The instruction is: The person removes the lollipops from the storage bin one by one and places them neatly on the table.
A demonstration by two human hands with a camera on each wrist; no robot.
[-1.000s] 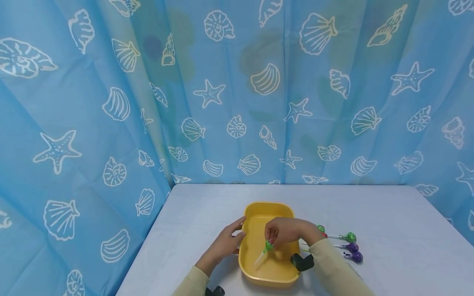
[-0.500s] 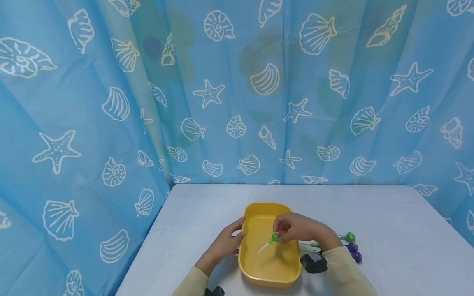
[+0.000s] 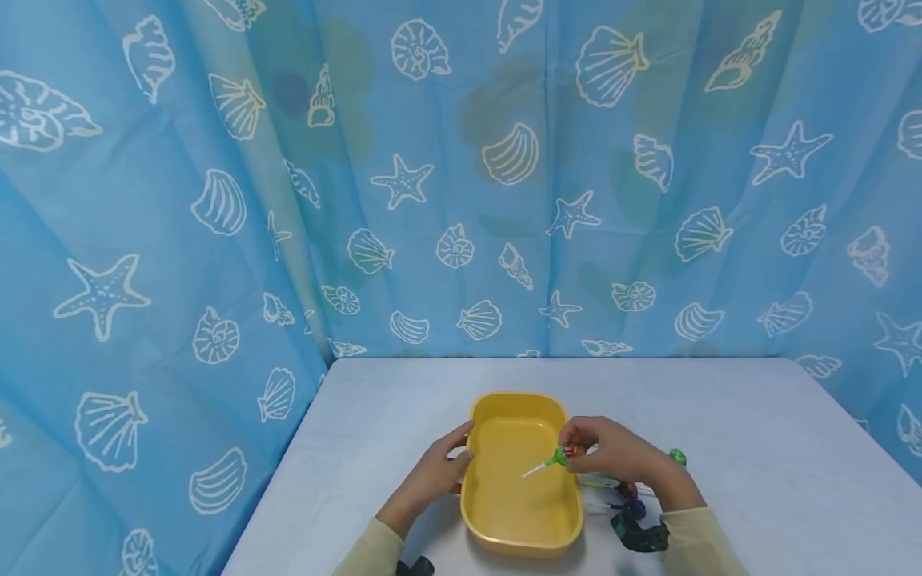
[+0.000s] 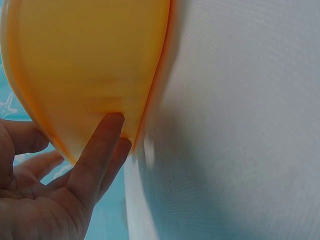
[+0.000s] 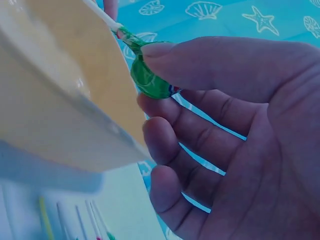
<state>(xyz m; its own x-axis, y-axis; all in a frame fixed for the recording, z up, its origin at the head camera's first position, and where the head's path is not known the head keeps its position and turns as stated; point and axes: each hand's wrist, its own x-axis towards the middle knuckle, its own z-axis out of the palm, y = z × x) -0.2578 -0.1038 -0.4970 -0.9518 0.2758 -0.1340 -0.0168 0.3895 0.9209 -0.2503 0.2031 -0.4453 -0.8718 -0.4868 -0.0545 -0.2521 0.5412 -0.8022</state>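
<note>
A: From the head view, where's the green lollipop (image 3: 558,458)?

B: Over the yellow tray's (image 3: 504,538) right rim, pinched by the right hand (image 3: 612,454). The left hand (image 3: 432,474) rests relaxed fingers on the smooth plastic wall.

A: Right wrist view?

B: Shiny wrapper, thumb pressing.

Beside the left hand (image 3: 432,478) the tray (image 3: 504,512) is plain yellow. The lollipop (image 3: 558,458) in the right hand (image 3: 612,454) has a green wrapper and white stick. Beyond both hands hangs a blue curtain (image 3: 288,200) patterned with white shells and starfish.
</note>
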